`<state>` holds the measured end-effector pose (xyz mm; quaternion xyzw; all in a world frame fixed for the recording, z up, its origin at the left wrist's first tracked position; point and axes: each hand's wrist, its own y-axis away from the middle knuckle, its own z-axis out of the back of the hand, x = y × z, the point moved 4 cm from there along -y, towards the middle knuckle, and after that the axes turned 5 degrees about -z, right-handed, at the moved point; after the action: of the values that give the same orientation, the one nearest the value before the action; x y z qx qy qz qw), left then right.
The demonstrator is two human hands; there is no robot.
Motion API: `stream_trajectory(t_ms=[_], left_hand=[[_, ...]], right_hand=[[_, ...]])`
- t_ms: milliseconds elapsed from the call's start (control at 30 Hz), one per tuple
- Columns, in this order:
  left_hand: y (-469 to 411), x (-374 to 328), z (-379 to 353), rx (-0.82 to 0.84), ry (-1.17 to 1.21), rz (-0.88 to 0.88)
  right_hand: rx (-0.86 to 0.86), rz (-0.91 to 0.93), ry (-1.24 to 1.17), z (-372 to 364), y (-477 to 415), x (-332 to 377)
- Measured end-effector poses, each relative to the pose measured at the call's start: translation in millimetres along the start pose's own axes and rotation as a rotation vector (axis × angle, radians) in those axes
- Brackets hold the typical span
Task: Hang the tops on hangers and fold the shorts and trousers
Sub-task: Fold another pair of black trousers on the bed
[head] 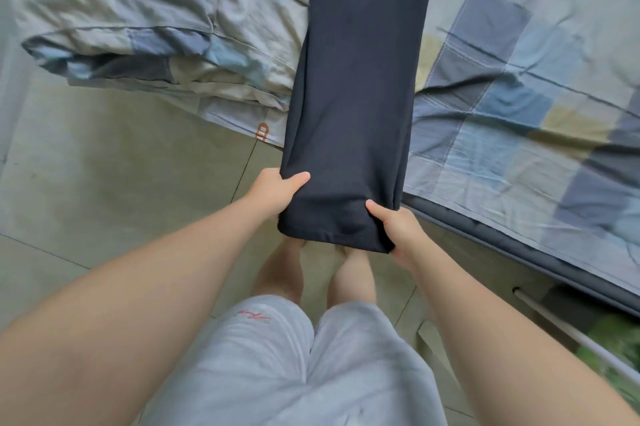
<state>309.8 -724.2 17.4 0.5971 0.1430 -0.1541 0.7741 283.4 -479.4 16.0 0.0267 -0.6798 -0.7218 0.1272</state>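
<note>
Trousers (360,96) reach off bed (519,96); left hand (273,193) and right hand (398,231) each grip their near end

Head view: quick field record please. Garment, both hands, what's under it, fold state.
garment: dark navy fabric trousers, one long narrow strip running from the hands out of the top of the frame
left hand: grips the near end's left corner, thumb on top
right hand: grips the near end's right corner, thumb on top
under it: bed with blue-grey patchwork sheet; contact cannot be told
beside: rumpled matching checked quilt, left of the trousers
floor: pale tiled floor
fold state: seemingly doubled lengthwise; not yet folded across
</note>
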Motion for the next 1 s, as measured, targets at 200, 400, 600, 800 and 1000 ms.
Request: stream_trajectory(t_ms=[200, 400, 600, 800, 1000], left_hand=[[84, -46, 52, 0.019, 0.093, 0.006], [144, -56, 88, 0.029, 0.13, -0.043], [182, -23, 103, 0.081, 0.097, -0.045], [219, 48, 111, 0.086, -0.009, -0.005], [267, 135, 113, 0.051, -0.027, 0.057]], right_hand=[[0.008, 0.061, -0.161, -12, 119, 25], [-0.018, 0.115, -0.276, -20, 204, 30], [-0.022, 0.162, -0.29, -31, 249, -10], [0.008, 0.18, -0.251, -45, 259, -84], [0.043, 0.088, -0.265, -68, 255, -191]])
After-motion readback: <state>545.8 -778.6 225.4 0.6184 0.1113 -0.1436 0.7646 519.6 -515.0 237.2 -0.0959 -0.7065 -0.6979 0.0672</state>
